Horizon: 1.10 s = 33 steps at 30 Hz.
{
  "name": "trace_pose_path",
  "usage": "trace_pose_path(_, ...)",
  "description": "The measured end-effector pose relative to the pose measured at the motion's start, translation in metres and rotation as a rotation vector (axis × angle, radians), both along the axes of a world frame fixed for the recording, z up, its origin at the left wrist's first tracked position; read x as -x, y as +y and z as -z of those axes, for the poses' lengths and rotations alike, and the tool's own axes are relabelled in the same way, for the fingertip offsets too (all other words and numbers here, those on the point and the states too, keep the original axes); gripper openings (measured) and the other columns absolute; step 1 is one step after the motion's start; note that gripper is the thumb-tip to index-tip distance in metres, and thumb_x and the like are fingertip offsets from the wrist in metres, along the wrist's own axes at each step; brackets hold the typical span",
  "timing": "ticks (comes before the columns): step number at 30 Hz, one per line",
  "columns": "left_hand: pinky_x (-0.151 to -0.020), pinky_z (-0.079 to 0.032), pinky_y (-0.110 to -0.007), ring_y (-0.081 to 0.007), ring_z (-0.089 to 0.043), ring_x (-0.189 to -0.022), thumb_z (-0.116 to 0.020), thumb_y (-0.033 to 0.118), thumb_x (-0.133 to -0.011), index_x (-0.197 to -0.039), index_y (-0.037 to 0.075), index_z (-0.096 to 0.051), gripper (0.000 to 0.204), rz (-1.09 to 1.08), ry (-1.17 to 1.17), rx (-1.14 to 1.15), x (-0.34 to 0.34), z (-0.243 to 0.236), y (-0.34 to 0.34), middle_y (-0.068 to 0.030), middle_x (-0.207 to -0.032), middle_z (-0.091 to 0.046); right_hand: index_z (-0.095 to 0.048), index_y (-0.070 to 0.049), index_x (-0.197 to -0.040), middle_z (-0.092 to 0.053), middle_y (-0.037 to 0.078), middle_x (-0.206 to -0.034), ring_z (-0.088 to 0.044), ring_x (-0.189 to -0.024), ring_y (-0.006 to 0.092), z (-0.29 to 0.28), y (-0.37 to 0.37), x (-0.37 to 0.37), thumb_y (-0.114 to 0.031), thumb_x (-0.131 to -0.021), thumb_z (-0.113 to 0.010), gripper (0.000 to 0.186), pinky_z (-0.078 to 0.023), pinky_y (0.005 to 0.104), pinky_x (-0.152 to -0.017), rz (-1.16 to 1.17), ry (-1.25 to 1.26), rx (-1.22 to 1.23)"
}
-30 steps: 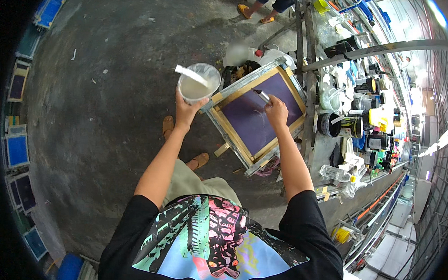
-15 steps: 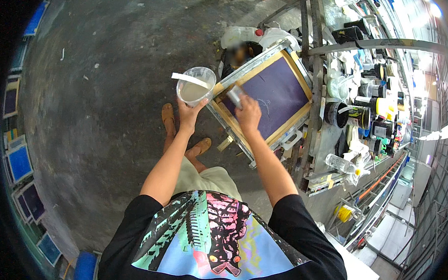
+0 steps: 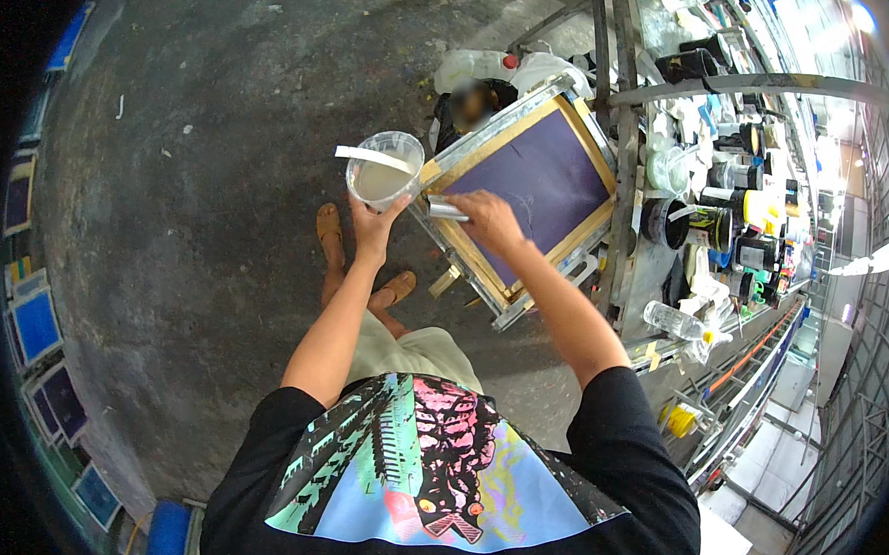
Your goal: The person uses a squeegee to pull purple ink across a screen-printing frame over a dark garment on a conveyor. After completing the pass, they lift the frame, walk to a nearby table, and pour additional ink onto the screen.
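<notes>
Left hand (image 3: 372, 227) grips a clear cup (image 3: 385, 169) from below, fingers closed round its base. The cup is held in the air just off the near-left corner of the screen (image 3: 538, 187). A flat white stick (image 3: 372, 156) lies across the cup's rim, loose.

Right hand (image 3: 489, 218) is closed on a short metal scraper (image 3: 447, 211), pressed at the screen's near-left edge.

Risks, as judged:
- Cup holds pale, milky liquid, about half full; a tilt of the wrist could slop it onto the floor (image 3: 191, 167) or the frame.
- Stick is unsecured; a jolt would tip it off.
- Screen leans on the rack (image 3: 621, 107); a hard push with the scraper may shift it or mark the mesh.

Screen: wooden frame, light tan; purple mesh, even in colour, no tear visible.
</notes>
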<state>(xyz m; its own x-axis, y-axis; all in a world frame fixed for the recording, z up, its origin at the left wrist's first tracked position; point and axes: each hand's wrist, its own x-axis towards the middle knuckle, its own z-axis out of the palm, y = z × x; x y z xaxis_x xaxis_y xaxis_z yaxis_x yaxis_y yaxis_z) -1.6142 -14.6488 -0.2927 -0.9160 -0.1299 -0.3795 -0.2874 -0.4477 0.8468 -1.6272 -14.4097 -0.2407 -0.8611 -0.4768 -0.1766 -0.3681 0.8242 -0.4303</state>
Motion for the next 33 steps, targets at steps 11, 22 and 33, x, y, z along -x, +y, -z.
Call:
trace_pose_path(11, -0.120, -0.036, -0.043, -0.0264, -0.044, -0.142, -0.093, 0.019, -0.077, -0.159, 0.009, -0.028, 0.105, 0.003, 0.004, 0.160, -0.003, -0.003, 0.003, -0.0106, -0.153, -0.041, -0.076, -0.027, -0.121, -0.073, -0.004, -0.124, -0.061, -0.124, 0.0197, -0.019, 0.028, 0.020, 0.006, -0.081, -0.066, 0.053, -0.032, 0.0485, -0.113, -0.197, -0.087, -0.260)
trace_pose_path(22, -0.119, -0.036, -0.044, -0.0280, -0.044, -0.141, -0.094, 0.022, -0.076, -0.159, 0.009, -0.027, 0.108, 0.003, 0.040, 0.191, -0.007, 0.004, 0.018, -0.0123, -0.153, -0.041, -0.076, -0.026, -0.121, -0.069, -0.004, -0.136, -0.058, -0.130, 0.0206, -0.031, 0.171, -0.168, 0.007, -0.081, -0.063, 0.053, -0.032, 0.0505, -0.117, -0.154, -0.155, -0.358)
trace_pose_path(33, -0.118, -0.036, -0.044, -0.0277, -0.045, -0.141, -0.093, 0.022, -0.077, -0.159, 0.008, -0.030, 0.105, -0.044, 0.191, 0.373, -0.013, 0.004, 0.016, -0.0123, -0.153, -0.044, -0.081, -0.028, -0.107, -0.077, 0.001, -0.102, -0.069, -0.111, 0.0221, -0.014, 0.108, -0.093, -0.022, -0.081, -0.073, 0.027, -0.042, 0.0441, -0.100, -0.355, -0.295, -0.810)
